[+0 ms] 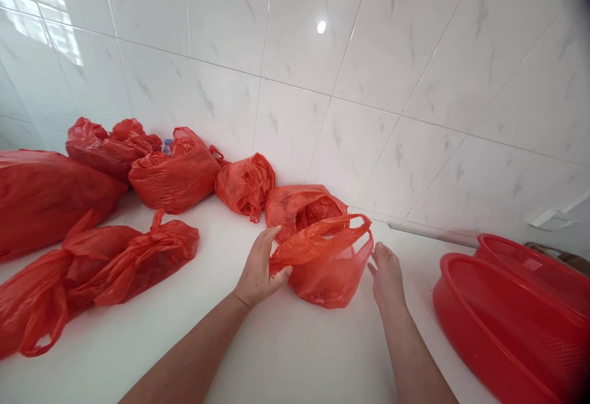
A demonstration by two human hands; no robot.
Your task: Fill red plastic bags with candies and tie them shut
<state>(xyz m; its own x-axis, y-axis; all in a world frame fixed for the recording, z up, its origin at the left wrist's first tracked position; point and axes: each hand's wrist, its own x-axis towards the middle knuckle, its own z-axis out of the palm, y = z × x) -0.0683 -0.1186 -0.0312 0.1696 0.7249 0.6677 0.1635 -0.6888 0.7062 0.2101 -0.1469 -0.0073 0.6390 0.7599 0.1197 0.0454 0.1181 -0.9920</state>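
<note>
1. White countertop: bounded at the back by a marbled white tile wall; bare surface is seen in front of the hands and between the two forearms.
2. Left side: a large red bag, cut off by the picture's edge, and a knotted red bag in front of it are laid well apart from the hands.
3. Back row: three filled red bags are lined along the wall.
4. Left hand: fingers are curled and clamped on the left edge of the red plastic bag.
5. That bag is set mid-counter, mouth open, touching another filled bag behind it.
6. Right hand: held open, fingers spread, at the bag's right side; contact cannot be told.
7. Right edge: two nested red colander baskets are placed near the right forearm, narrowing room there.
</note>
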